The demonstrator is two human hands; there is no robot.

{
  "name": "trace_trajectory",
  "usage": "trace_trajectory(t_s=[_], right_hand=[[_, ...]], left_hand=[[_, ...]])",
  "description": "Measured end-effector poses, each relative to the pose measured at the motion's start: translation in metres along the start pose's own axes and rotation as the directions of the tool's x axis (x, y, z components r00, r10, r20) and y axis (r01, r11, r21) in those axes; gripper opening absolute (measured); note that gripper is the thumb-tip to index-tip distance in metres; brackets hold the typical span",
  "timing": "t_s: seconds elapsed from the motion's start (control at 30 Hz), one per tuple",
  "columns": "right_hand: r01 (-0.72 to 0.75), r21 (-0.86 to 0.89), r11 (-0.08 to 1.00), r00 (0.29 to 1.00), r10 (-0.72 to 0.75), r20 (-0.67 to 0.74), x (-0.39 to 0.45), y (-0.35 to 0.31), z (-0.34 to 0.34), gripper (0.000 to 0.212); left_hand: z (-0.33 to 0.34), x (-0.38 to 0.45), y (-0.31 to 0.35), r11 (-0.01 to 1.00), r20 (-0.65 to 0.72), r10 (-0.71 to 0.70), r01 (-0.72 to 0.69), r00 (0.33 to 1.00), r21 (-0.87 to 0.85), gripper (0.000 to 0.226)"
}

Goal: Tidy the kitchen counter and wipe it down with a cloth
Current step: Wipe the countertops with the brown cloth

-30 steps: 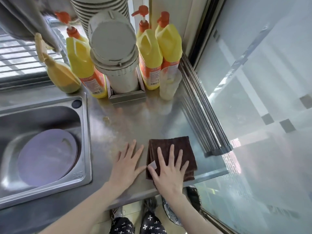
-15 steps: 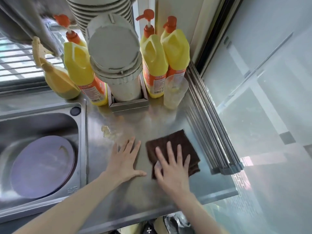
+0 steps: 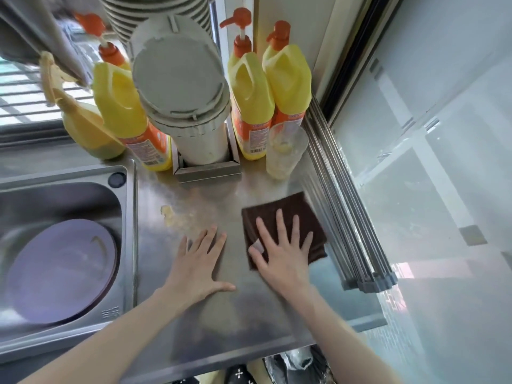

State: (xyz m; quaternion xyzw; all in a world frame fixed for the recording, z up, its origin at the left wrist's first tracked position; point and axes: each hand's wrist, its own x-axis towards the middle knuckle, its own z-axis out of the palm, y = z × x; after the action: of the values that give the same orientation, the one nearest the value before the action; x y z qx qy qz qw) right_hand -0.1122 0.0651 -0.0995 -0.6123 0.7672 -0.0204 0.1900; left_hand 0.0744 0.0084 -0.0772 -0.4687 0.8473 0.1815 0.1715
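My right hand (image 3: 285, 253) presses the brown cloth (image 3: 282, 214) near the counter's (image 3: 249, 314) right edge, fingers spread. My left hand (image 3: 199, 261) lies flat beside it, fingers apart. The yellow bottles' (image 3: 250, 106) labels are unreadable.

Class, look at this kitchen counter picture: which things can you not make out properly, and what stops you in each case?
Head view:
- Label text on the yellow bottles: too small and blurred.
- Stack of ribbed bowls: cut off by the top edge.
- Counter under the brown cloth: hidden by the cloth and the right hand.
- Sink floor: covered by the purple plate.
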Motion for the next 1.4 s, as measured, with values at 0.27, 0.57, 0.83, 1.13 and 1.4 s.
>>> trace_trajectory(t_s=[0.27, 0.57, 0.83, 1.13, 1.4], right_hand=[[-0.047, 0.093, 0.994, 0.990, 0.034, 0.137, -0.010, -0.013, -0.016, 0.075], [0.181, -0.115, 0.977, 0.983, -0.177, 0.037, -0.046, -0.094, 0.046, 0.070], [0.316, -0.207, 0.926, 0.949, -0.303, 0.090, -0.056, -0.073, 0.049, 0.070], [0.069, -0.096, 0.993, 0.997, -0.065, 0.045, 0.062, -0.115, 0.020, 0.064], [0.220, -0.154, 0.963, 0.975, -0.224, -0.005, 0.004, -0.151, 0.047, 0.055]], left_hand=[[0.013, -0.056, -0.053, 0.964, -0.201, -0.228, 0.191, 0.953, -0.187, 0.099], [0.018, -0.078, -0.111, 0.875, -0.146, -0.420, 0.357, 0.895, -0.328, 0.059], [0.029, -0.074, -0.113, 0.897, -0.165, -0.379, 0.317, 0.911, -0.309, 0.066], [0.031, -0.076, -0.117, 0.901, -0.199, -0.357, 0.280, 0.913, -0.332, 0.064], [0.026, -0.082, -0.137, 0.897, -0.193, -0.294, 0.200, 0.936, -0.394, 0.080]])
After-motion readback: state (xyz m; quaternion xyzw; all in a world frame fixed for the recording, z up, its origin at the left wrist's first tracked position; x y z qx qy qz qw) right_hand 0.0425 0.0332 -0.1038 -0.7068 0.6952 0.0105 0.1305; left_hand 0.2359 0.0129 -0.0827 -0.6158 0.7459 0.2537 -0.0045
